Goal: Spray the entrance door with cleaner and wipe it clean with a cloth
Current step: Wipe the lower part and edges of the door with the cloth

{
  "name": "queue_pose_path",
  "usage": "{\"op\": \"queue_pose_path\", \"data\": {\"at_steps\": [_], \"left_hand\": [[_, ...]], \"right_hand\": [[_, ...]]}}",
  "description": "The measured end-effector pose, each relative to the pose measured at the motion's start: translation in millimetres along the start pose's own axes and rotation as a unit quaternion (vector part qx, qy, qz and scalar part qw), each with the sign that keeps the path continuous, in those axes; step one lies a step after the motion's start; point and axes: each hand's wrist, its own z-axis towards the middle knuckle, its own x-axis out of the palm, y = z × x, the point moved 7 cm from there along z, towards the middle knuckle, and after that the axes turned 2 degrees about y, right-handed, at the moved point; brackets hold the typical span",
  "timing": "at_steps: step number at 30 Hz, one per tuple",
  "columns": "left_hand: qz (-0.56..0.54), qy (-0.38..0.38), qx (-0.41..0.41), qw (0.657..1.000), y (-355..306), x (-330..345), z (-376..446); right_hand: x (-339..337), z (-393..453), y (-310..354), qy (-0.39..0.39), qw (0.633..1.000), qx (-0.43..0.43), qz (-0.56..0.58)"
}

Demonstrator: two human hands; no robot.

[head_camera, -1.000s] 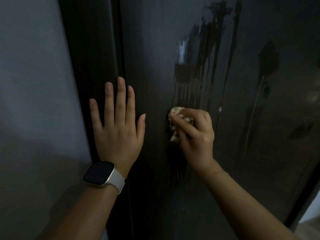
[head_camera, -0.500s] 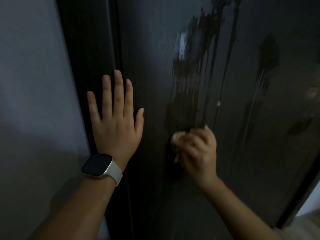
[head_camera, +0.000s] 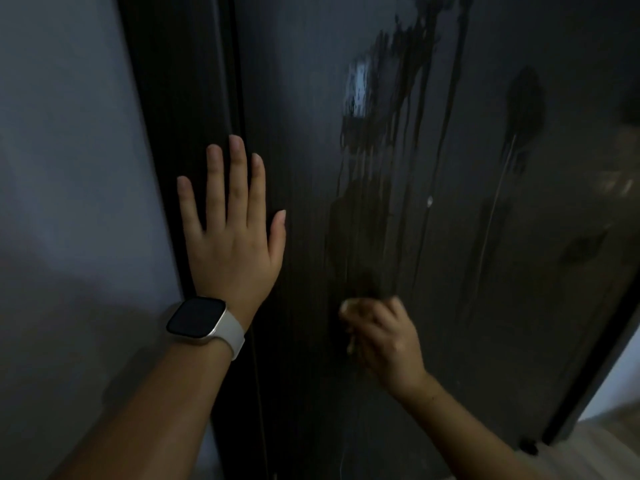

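The dark entrance door fills most of the view, with wet cleaner streaks running down its middle. My left hand lies flat with straight fingers on the door's left edge, a watch on the wrist. My right hand is lower on the door, fingers curled round a small pale cloth bunched up and pressed against the wet surface. Only a bit of the cloth shows beyond the fingers. The right hand is motion-blurred.
A grey wall stands left of the dark door frame. At the bottom right, past the door's edge, a strip of light floor shows.
My right hand has slid down the door with the cloth, from about level with the left palm to below the left wrist. The left hand has stayed flat in place.
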Motion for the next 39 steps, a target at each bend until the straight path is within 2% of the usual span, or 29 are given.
{"op": "queue_pose_path", "data": {"at_steps": [3, 5, 7, 10, 12, 14, 18, 20, 23, 26, 32, 34, 37, 39], "left_hand": [[0.003, -0.003, 0.004, 1.0, -1, 1, -1], [0.0, -0.004, 0.005, 1.0, -1, 1, -1], [-0.001, -0.005, 0.003, 1.0, -1, 1, -1], [-0.001, -0.007, 0.001, 1.0, 0, 1, 0], [-0.002, -0.008, 0.002, 1.0, -1, 0, 0], [-0.003, -0.008, 0.003, 1.0, 0, 0, -1], [-0.003, -0.017, 0.002, 1.0, -1, 0, -1], [-0.007, -0.017, 0.003, 1.0, -1, -1, -1], [-0.009, -0.017, 0.002, 1.0, 0, -1, -1], [-0.009, -0.018, 0.002, 1.0, 0, -1, 0], [-0.01, -0.015, 0.004, 1.0, 0, 0, 0], [-0.012, -0.017, 0.003, 1.0, 0, -1, -1], [-0.01, -0.018, 0.005, 1.0, 0, -1, 0], [-0.011, -0.018, 0.005, 1.0, 0, -1, 0]], "right_hand": [[-40, 79, -15, -0.114, 0.992, 0.048, -0.023], [-47, 99, -21, -0.158, 0.984, 0.079, -0.034], [-32, 77, -15, -0.139, 0.988, 0.049, -0.043], [-3, 18, 0, -0.044, 0.999, -0.002, -0.033], [0, 13, 2, -0.004, 1.0, -0.014, -0.024], [-13, 39, 2, -0.028, 1.0, -0.007, -0.013], [-43, 87, -13, -0.128, 0.989, 0.068, -0.028], [-33, 71, -8, -0.106, 0.992, 0.056, -0.028], [-14, 29, 2, -0.032, 0.999, 0.023, -0.017], [-14, 34, -2, 0.017, 0.999, 0.012, -0.024], [-47, 83, -16, -0.111, 0.988, 0.103, -0.021], [-34, 69, -8, -0.078, 0.994, 0.065, -0.025], [-22, 33, -6, 0.015, 0.999, -0.015, -0.029], [-38, 25, -31, -0.002, 0.999, 0.015, -0.043]]}}
